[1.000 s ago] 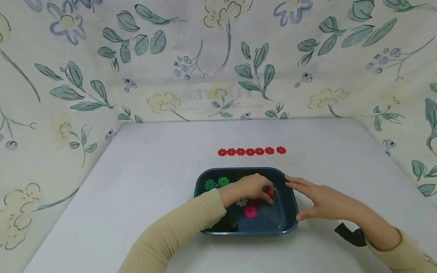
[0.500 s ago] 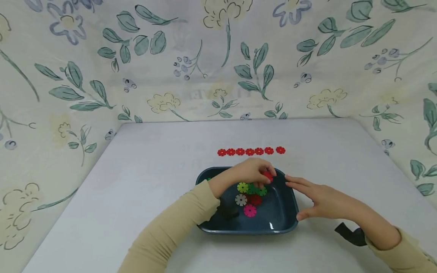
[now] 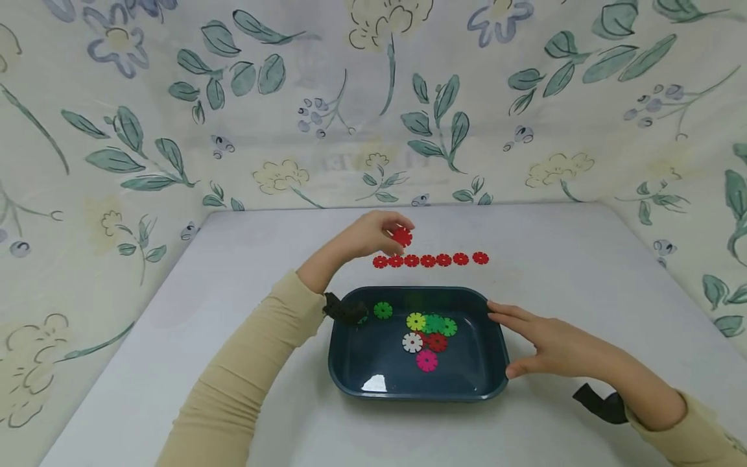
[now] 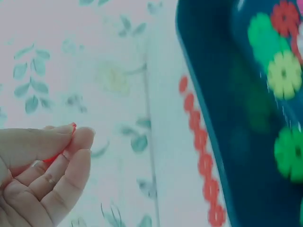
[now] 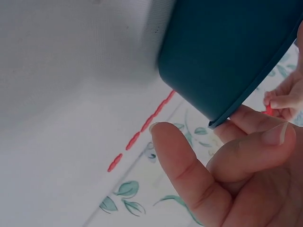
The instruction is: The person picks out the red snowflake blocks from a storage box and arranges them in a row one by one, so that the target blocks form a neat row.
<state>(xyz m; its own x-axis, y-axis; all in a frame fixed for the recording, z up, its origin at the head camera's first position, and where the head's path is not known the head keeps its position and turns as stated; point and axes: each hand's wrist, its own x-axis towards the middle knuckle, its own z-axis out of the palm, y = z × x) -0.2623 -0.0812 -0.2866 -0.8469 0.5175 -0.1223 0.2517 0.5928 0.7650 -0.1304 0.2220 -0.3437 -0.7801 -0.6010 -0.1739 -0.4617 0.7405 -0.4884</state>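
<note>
In the head view my left hand (image 3: 369, 232) pinches a red flower-shaped plastic disc (image 3: 403, 237) between thumb and fingers, above the left part of a row of red discs (image 3: 428, 261). The left wrist view shows only a red edge of the held disc (image 4: 51, 159) between the fingertips. My right hand (image 3: 554, 342), fingers spread and mostly straight, rests at the right rim of a dark blue tray (image 3: 362, 366). From the right wrist, fingers of the right hand (image 5: 232, 175) overlap the tray's rim. Inside the tray lie several discs: green (image 3: 382, 311), yellow (image 3: 416, 321), white (image 3: 412, 342), red (image 3: 437, 342) and pink (image 3: 426, 360).
A white table (image 3: 262, 259) carries the tray and the row, which runs behind the tray's far rim. Flower-patterned cloth (image 3: 327, 130) hangs at the back and sides. A black strap (image 3: 347, 310) at the left wrist hangs over the tray's far left corner.
My left hand has lifted a red disc out of the tray and carried it back and to the left, beyond the row. The right hand has stayed at the rim.
</note>
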